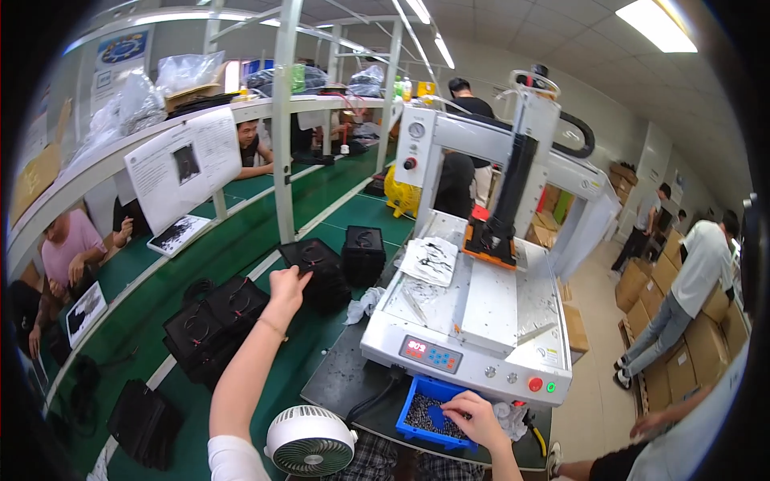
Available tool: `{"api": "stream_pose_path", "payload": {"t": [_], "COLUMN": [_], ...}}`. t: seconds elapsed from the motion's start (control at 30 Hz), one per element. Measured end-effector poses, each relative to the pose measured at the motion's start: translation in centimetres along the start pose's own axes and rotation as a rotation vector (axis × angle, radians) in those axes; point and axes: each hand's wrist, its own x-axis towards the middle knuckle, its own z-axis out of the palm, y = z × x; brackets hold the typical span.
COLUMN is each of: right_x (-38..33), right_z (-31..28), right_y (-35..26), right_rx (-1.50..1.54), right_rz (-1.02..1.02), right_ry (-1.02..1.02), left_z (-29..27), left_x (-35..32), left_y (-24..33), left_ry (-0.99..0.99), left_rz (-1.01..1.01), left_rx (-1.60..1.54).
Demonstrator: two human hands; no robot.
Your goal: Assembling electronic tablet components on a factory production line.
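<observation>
My left hand [287, 290] reaches out to a stack of black flat pieces with thin wires [325, 280], its fingers closed at the stack's near corner. My right hand [475, 418] is over a blue bin [407, 425] of small dark metal parts [421, 410], with thumb and fingertips pinched together. Whatever sits between those fingertips is too small to make out. A blue piece [435, 415] lies among the parts. Just beyond the bin stands a white bench machine [473, 353] with a control panel and a black vertical head [513, 192] over its bed.
More black stacks [215, 325] [363, 252] stand on the green bench [265, 353]. A white fan [310, 439] is near my left forearm. Black scraps lie on a white cloth [430, 260] on the machine. Yellow-handled pliers [537, 441] lie right of the bin. Several people work around; cartons [698, 345] stand at right.
</observation>
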Motion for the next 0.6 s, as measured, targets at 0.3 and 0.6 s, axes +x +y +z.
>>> {"api": "stream_pose_path", "payload": {"t": [0.3, 0.6], "right_x": [-0.8, -3.1], "right_z": [-1.6, -3.2], "right_y": [-3.3, -6.2], "right_rx": [0.786, 1.113], "right_rz": [0.039, -0.047], "right_ry": [0.190, 0.119], "left_z": [0.9, 2.0], "left_x": [-22.5, -37.1], "left_y": [11.0, 7.7], "left_ry": [-0.514, -0.391], "left_rz": [-0.226, -0.484], "left_rx": [-0.088, -0.050]}}
